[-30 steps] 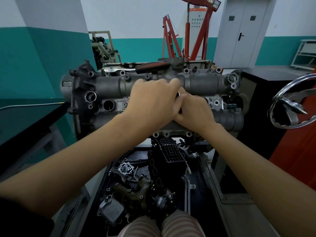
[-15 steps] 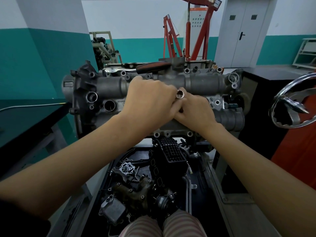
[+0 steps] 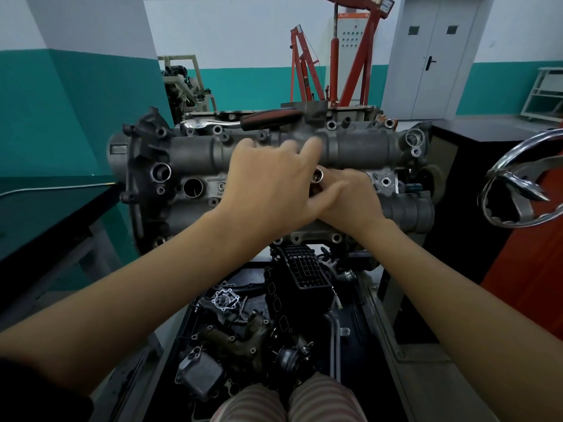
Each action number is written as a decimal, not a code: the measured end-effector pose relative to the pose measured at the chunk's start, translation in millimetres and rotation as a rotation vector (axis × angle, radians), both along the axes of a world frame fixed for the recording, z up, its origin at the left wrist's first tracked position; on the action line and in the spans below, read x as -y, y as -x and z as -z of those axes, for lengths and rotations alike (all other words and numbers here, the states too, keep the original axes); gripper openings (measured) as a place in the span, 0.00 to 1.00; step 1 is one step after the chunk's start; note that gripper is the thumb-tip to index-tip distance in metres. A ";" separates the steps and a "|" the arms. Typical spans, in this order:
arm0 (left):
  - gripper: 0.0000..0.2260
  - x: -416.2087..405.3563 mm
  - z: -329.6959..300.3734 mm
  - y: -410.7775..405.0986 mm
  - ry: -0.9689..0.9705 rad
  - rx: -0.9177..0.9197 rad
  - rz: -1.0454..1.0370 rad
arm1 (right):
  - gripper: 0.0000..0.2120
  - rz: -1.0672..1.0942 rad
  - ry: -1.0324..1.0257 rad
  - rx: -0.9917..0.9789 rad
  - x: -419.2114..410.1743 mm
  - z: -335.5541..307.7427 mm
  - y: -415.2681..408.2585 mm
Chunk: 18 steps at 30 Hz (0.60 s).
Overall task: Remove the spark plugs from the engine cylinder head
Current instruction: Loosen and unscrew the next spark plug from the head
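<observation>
Head view: left hand (image 3: 268, 181) fingers have spread open above the cylinder head (image 3: 359, 153); right hand (image 3: 350, 199) still pinches the socket (image 3: 318, 178), apparently hand-turning.

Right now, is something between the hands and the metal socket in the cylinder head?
Nothing visible. The right hand already pinches the socket in the cylinder head; the left hand lies beside it, fingers spread.

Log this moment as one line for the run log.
step: spark plug removal | right hand: grips socket at cylinder head | left hand: open, beside socket | ratchet: lying on head
</observation>
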<state>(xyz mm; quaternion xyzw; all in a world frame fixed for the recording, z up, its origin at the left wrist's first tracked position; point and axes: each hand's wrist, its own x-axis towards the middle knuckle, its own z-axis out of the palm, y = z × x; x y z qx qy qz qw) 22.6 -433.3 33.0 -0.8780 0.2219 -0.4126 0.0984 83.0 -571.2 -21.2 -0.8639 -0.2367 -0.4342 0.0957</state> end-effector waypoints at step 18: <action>0.17 8.6 -6.0 -0.4 -0.092 -0.031 -0.040 | 0.18 -0.067 -0.032 0.292 -0.5 2.6 -6.5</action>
